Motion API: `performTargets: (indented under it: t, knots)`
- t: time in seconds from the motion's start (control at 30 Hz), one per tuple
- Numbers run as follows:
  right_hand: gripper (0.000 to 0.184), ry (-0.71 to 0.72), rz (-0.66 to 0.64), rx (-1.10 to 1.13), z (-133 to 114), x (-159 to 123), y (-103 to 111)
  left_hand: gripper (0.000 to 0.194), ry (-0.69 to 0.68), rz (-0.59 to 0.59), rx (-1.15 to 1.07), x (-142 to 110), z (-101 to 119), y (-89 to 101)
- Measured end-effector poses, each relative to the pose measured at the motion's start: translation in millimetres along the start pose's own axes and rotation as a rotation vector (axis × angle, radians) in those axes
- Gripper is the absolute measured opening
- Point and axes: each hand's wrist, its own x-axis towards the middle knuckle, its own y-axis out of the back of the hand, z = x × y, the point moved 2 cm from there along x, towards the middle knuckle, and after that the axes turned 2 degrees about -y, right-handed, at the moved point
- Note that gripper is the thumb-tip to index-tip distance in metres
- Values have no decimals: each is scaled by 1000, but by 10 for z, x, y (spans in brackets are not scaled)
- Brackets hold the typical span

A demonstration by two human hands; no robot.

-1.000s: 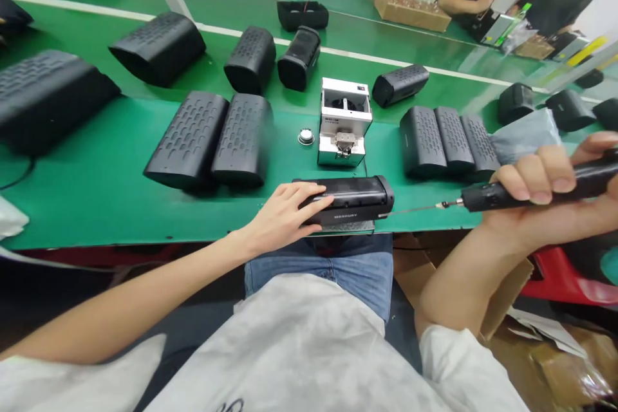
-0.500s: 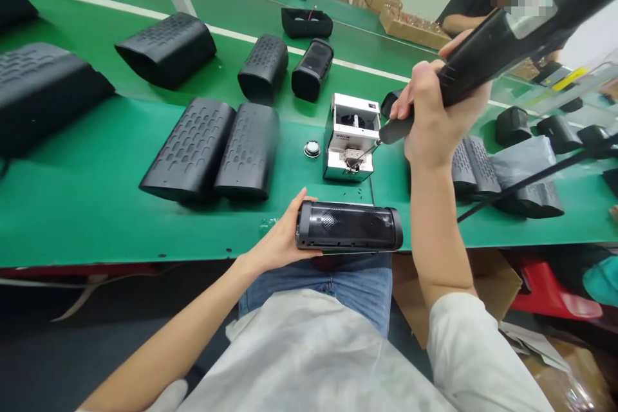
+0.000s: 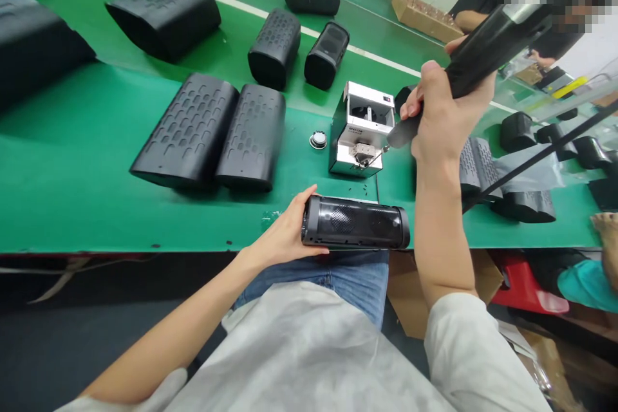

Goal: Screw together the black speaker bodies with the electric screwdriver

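My left hand (image 3: pixel 286 232) grips the left end of a black speaker (image 3: pixel 360 224), thumb over its top and fingers along the near side. The speaker lies lengthwise at the bench's front edge, with a glossy perforated face upward. In my right hand (image 3: pixel 447 112) is a black electric screwdriver (image 3: pixel 487 51), held slanted with its bit pointing down and left. The bit's tip meets the front outlet of a white screw feeder (image 3: pixel 344 158); whether a screw sits on it is too small to tell. A few dark screws (image 3: pixel 365 190) lie between feeder and speaker.
Two black ribbed speaker housings (image 3: pixel 186 132) stand left of the feeder, beside a small round silver part (image 3: pixel 318 140). More housings (image 3: pixel 275 48) sit farther back on the green bench (image 3: pixel 72 206). Rightward are a plastic bag (image 3: pixel 528 170), a slanting black rod (image 3: pixel 535 158) and co-workers.
The whole view has shifted a little, and a co-worker's hand now shows at the right edge. Both my hands keep their grips, with the screwdriver bit still at the feeder outlet.
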Motion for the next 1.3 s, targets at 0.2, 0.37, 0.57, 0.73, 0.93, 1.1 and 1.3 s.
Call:
performTargets:
  t: [0.2,0.37,0.57,0.73,0.93,1.1,1.3]
  knots:
    - [15,24,-28,219,-550,-259,-210,147,-19,30,-20,7,-11,-48]
    - [17,95,-110,256,-875,-438,-498,147,-38,43,-3,-1,20,-64]
    - [18,-13,-161,135,-976,-572,-663,144,-41,51,-32,5,37,-69]
    - [22,-29,-203,214,-900,-665,-734,144,-55,57,-26,9,24,-92]
    - [26,-211,-273,230,-582,-1019,-764,144,-47,63,-82,-4,5,-146]
    - [21,-204,-296,283,-457,-1156,-752,138,-64,75,-94,2,-26,-161]
    - [26,-213,-260,256,-452,-1150,-734,143,-61,80,-89,24,-77,-218]
